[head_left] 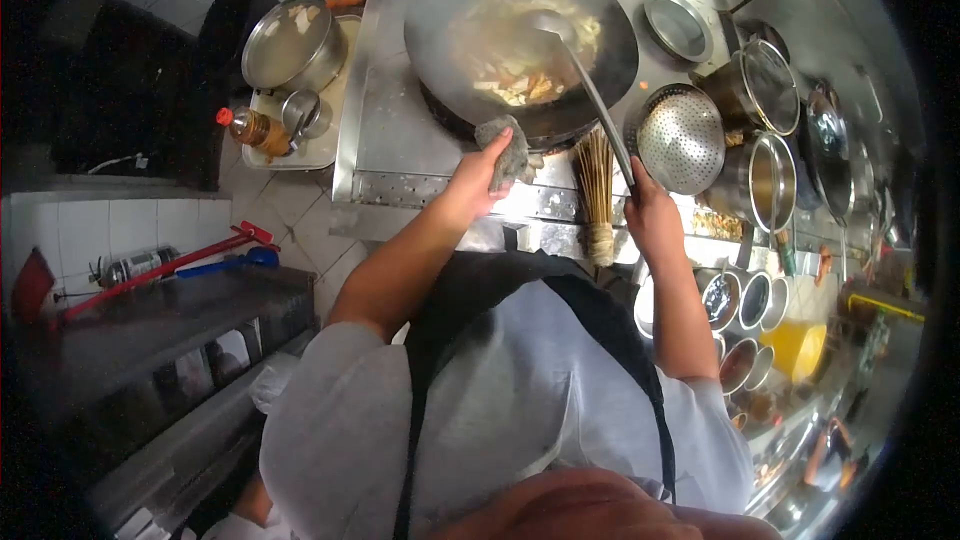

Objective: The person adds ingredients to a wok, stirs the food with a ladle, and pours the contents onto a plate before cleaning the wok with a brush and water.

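Note:
A large dark wok sits on the stove, with steam over pale sliced food inside it. My left hand is closed on a grey cloth at the wok's near edge; whether it grips the wok's handle beneath the cloth is hidden. In my right hand is the long handle of a ladle, whose bowl rests among the food. Just left of that hand stands a bamboo wok brush. A perforated strainer lies right of the ladle handle.
Left of the stove, a tray bears a large pot and a red-capped bottle. On the right are deep metal pots, a metal bowl and several seasoning containers. The steel stove edge runs before me.

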Available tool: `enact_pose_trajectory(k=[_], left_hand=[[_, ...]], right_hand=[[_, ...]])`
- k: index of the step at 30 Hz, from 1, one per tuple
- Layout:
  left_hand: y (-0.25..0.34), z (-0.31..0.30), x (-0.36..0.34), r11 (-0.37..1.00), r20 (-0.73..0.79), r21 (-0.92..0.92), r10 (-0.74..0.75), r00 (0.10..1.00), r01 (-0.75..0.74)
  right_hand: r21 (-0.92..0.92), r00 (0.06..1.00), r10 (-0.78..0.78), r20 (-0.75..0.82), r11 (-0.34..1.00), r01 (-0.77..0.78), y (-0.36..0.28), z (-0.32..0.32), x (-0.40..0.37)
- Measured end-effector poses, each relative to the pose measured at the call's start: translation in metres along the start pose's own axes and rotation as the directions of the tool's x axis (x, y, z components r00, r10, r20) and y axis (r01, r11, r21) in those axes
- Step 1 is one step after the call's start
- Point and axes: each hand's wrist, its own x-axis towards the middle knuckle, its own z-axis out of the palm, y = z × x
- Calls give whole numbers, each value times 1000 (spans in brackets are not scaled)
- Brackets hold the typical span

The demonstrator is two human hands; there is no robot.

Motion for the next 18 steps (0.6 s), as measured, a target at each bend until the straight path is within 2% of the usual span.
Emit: enact_pose_trajectory(k=[2,4,5,6,7,8,10,12,14,16,18], left_hand=[[-1,-13,-7,1000,17,15,-26,1000,26],[-3,-25,-15,998,225,-43,-41,974,52],[-9,-27,-19,997,221,-44,-46,974,57],[-9,-15,-34,993,100,56,102,990,-108],[-11,-6,-44,951,-2,176,258,966,-254],[-14,-3,-46,951,3,181,253,967,-250],[-19,3,-47,912,0,62,407,913,-406],[-19,-2,-46,905,42,124,406,913,-408],[-17,-6,-44,888,75,180,417,906,-424],[-19,-11,-43,910,77,151,378,922,-386],[-23,-21,-34,900,94,183,385,918,-396]], right_hand=[[-3,1000,3,13,1000,-3,-1,0,2],[112,999,-41,-36,993,45,-2,-2,-6],[146,1000,-10,18,989,7,-4,-8,-9],[147,1000,-4,22,989,1,-6,-13,-11],[258,993,18,118,965,-49,-7,-16,-13],[363,977,30,209,926,-106,-8,-17,-14],[358,984,3,178,931,-67,-4,-9,-11],[221,990,-27,136,975,-4,-6,-1,-11],[206,995,-48,84,978,30,-6,2,-17],[326,994,90,64,940,-106,-4,-1,-27],[366,997,76,32,927,-83,12,7,-37]])
